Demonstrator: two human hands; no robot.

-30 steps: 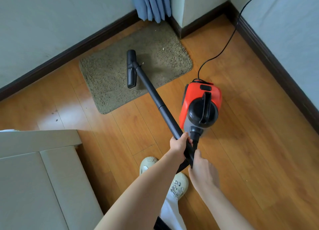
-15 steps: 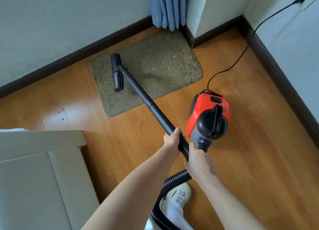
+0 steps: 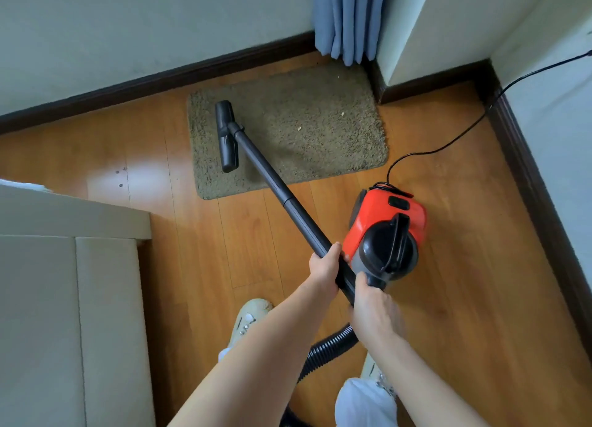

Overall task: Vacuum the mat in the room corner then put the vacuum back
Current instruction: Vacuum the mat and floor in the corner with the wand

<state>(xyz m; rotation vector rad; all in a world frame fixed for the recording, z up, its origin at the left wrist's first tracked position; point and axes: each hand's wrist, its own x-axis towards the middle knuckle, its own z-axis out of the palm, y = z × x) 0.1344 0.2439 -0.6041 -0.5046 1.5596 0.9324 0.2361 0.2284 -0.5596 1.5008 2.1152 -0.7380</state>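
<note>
A shaggy olive mat (image 3: 304,128) lies on the wood floor in the room corner, with a few pale crumbs on its right half. The black floor nozzle (image 3: 226,136) rests on the mat's left part, joined to a long black wand (image 3: 275,183). My left hand (image 3: 325,268) grips the wand's lower end. My right hand (image 3: 371,301) grips it just behind, where the ribbed black hose (image 3: 330,349) begins. The red and black vacuum body (image 3: 386,234) sits on the floor right of my hands.
A black power cord (image 3: 448,141) runs from the vacuum to the right wall. A blue curtain (image 3: 347,16) hangs behind the mat. A beige cabinet top (image 3: 64,298) fills the lower left. Dark skirting (image 3: 538,186) lines the walls. My shoes (image 3: 250,317) stand below my hands.
The nozzle has slid leftward across the mat, from its middle to near its left edge. Both hands kept their grip on the wand. The hose has come into view.
</note>
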